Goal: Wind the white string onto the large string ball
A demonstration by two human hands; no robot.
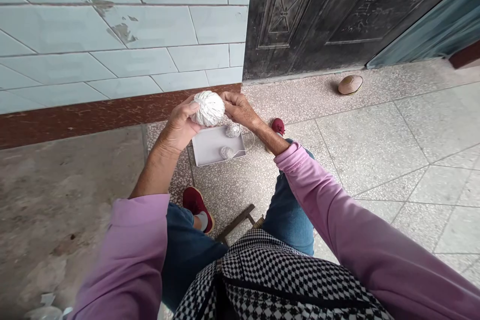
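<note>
A white ball of yarn [208, 108] is held up in front of me. My left hand [180, 125] cups it from the left, fingers wrapped round it. My right hand [237, 108] touches the ball's right side with fingers pinched, apparently on the thread, though the thread there is too thin to see. Below the hands a white tray [210, 147] lies on the floor with two smaller yarn balls [233, 131] [227, 152] in it.
I sit on a low wooden stool [240, 221], knees apart, red shoes [196, 205] on the terrazzo floor. A tiled wall and a dark metal door [337, 10] stand ahead. A round beige object [350, 84] lies by the door.
</note>
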